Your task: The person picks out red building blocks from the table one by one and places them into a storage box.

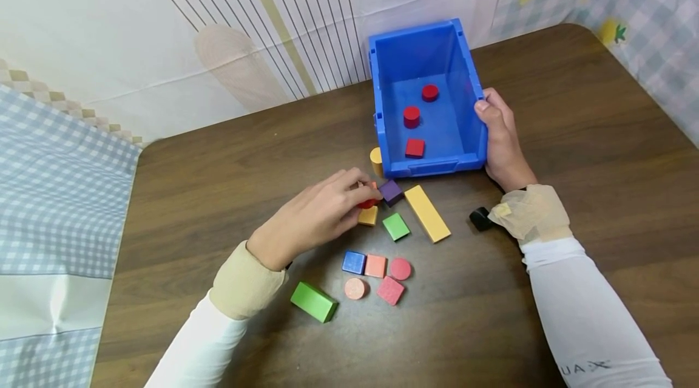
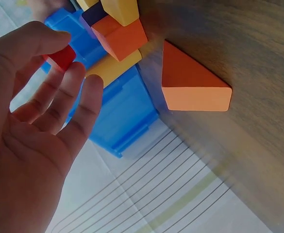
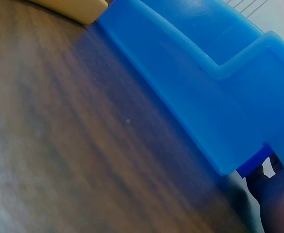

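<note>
Both hands are busy: the left hand [image 1: 314,212] pinches a small red block [image 2: 62,58] between thumb and fingertips, its other fingers loosely bent, and the right hand [image 1: 505,139] grips the side of a blue bin [image 1: 437,167], thumb over the rim, probably to keep it steady. Nearest lies a green brick [image 1: 314,302]; a blue cube [image 1: 354,262] and several pinkish blocks [image 1: 391,291] bunch together beyond it. Next come a green square [image 1: 395,227], a long yellow block [image 1: 428,214] and a purple block [image 1: 391,192], just short of the bin. The small red block is near the bin's front left corner; the fingertip hold seems to suit its size. It looks evenly red, though the fingers hide its full shape. Farther off, inside the open-topped plastic bin, two red discs [image 1: 412,116] and a red square [image 1: 414,148] lie apart.
</note>
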{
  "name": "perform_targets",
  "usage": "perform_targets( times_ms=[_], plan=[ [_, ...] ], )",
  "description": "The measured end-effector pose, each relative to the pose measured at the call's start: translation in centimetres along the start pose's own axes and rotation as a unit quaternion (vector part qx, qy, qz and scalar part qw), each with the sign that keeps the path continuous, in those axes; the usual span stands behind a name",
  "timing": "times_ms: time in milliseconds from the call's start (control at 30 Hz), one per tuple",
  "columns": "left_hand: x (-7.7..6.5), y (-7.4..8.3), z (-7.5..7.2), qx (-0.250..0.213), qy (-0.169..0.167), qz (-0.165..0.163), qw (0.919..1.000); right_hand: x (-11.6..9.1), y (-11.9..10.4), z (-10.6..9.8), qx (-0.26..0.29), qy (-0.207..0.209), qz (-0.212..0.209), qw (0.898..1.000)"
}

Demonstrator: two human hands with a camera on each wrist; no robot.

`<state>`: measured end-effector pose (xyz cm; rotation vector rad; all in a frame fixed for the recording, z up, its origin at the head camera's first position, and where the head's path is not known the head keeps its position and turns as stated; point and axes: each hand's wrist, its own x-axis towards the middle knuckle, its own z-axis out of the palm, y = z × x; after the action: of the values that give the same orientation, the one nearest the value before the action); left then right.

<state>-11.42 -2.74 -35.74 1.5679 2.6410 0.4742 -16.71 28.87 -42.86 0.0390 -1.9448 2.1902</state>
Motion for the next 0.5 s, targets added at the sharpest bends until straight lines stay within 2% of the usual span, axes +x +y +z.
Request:
perform_targets(
  times_ms=[500],
  plan=[
    [0.75, 0.08, -0.56, -0.007, -0.016, -0.016, 0.9997, 0.01, -0.07, 0.06, -0.001, 0.002, 0.001, 1.000]
  ],
)
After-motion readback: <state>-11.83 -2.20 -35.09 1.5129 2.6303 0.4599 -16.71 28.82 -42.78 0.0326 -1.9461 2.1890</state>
